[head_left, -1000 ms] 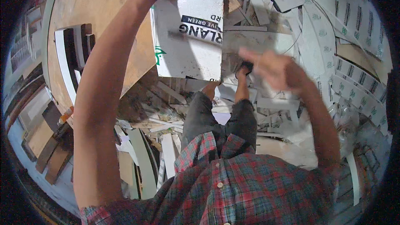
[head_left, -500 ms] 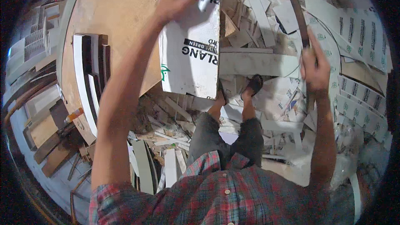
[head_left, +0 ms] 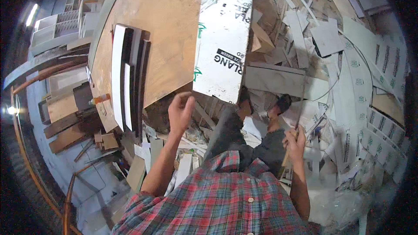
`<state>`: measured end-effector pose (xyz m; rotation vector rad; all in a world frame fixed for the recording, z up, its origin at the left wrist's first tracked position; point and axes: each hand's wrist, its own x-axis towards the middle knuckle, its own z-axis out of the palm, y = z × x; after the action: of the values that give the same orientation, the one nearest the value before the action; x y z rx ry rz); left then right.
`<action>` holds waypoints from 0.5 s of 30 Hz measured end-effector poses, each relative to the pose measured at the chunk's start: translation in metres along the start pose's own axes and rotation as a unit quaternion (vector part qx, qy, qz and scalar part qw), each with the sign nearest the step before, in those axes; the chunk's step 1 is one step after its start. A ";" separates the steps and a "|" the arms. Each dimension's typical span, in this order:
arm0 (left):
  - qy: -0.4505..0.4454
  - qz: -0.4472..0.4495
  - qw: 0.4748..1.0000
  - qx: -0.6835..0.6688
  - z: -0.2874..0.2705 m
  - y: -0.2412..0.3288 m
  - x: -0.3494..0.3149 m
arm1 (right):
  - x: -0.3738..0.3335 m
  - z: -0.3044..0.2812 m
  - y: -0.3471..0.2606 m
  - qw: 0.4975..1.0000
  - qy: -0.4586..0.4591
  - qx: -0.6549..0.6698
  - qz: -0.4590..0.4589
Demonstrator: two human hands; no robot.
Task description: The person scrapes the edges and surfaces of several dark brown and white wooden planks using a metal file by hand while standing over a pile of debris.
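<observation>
A long board (head_left: 223,52) faced with white printed film lies along the right side of a brown wooden worktop (head_left: 170,30). My left hand (head_left: 182,112) hovers off the board's near left corner, its fingers loosely bent and apart, with nothing seen in it. Low on the right, my right hand (head_left: 295,142) is closed round a long thin stick-like thing. Its lower end (head_left: 284,164) is yellowish-brown and a thin dark length runs up past the fist; I cannot make out its exact kind.
Several narrow white and dark strips (head_left: 123,78) stand on the worktop's left part. Offcuts (head_left: 326,37) and film-covered panels (head_left: 383,122) litter the floor at the right. A clear plastic sheet (head_left: 348,191) lies at the lower right. Wood pieces (head_left: 69,126) are stacked at the left.
My left hand has come off the board's surface and drawn back toward me. My right hand has moved down and inward with the long thin thing. The view has shifted.
</observation>
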<state>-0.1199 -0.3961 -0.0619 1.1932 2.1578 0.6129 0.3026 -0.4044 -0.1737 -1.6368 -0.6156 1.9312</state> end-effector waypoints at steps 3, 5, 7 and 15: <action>-0.008 -0.175 0.977 -0.119 0.006 -0.021 0.017 | 0.018 0.056 -0.039 0.994 -0.048 -0.023 -0.093; -0.064 -0.207 0.945 -0.245 0.019 -0.034 0.019 | 0.025 0.093 -0.065 0.990 -0.049 -0.050 -0.124; -0.079 -0.233 0.909 -0.338 0.022 -0.033 0.022 | 0.035 0.134 -0.079 0.984 -0.053 -0.047 -0.164; -0.137 -0.172 0.868 -0.445 0.041 -0.063 0.030 | 0.049 0.185 -0.061 0.966 -0.009 -0.193 -0.172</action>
<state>-0.1416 -0.3971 -0.1396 0.3468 1.4747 1.0374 0.1199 -0.3270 -0.1406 -1.6012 -1.2590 1.6429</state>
